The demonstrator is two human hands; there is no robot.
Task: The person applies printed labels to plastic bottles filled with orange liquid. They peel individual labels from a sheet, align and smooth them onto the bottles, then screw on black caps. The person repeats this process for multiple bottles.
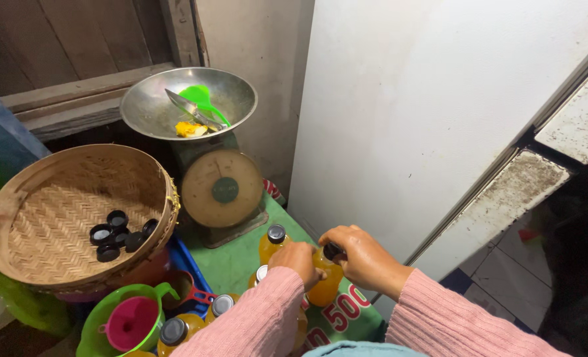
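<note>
Bottle [325,281] of orange drink stands on the green table [231,261], near a white fridge [426,119]. From the head view, the left hand [298,260] wraps around its side and holds it. The right hand [363,254] pinches its black cap [332,250] on top. More bottles [273,243] stand just beside it. Black caps [119,233] lie in a woven basket [42,231] by a metal scale [218,185].

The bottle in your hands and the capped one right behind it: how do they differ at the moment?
The held bottle is gripped by the left hand around its body, with the right hand on its black cap; the rear bottle stands free, untouched. The held bottle's cap is mostly covered by fingers; the rear bottle's cap shows fully. The held bottle stands nearer the green table's edge. Both hold orange liquid.
</note>
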